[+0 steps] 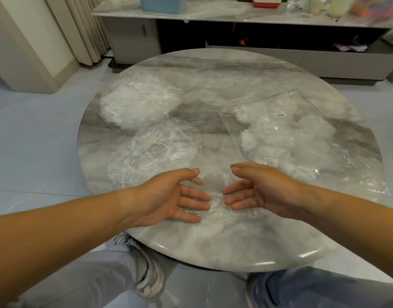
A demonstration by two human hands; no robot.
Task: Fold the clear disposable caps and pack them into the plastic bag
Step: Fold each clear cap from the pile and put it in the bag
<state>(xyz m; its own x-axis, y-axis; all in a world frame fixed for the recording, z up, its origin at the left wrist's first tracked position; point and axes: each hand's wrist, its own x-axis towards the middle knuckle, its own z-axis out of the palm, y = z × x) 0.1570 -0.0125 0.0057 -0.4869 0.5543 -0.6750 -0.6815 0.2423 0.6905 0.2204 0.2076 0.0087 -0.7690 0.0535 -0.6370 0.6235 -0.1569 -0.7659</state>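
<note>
A: How do our fingers stand?

B: The fingers point(192, 197) of our left hand point(166, 196) lie straight and slightly spread, palm turned inward. Our right hand point(261, 192) mirrors it, fingers straight and loose. Neither hand grips anything.

A: What do we have between them?

B: A small crumpled cap point(215, 194), clear, lying on the desk point(213, 247) near our edge. Both sets of fingertips reach its edges, but we cannot tell whether they actually touch it.

A: And further out?

B: Just beyond our left hand we see a loose cap point(155, 150), spread open. Behind it, at its far edge, sits a thick white pile of caps point(137, 103). To our right lies the plastic bag point(306, 107), flat, with white bunched caps inside and a small label point(279, 114) towards its far end. Its crinkled near end comes just beside our right wrist.

A: Around the desk?

B: The top is round, grey and marbled. Below its near edge we see our knees and a grey shoe point(148, 278) on the pale floor. Beyond it stands a long low cabinet point(235, 14) with a blue box point(163, 4) on top.
</note>
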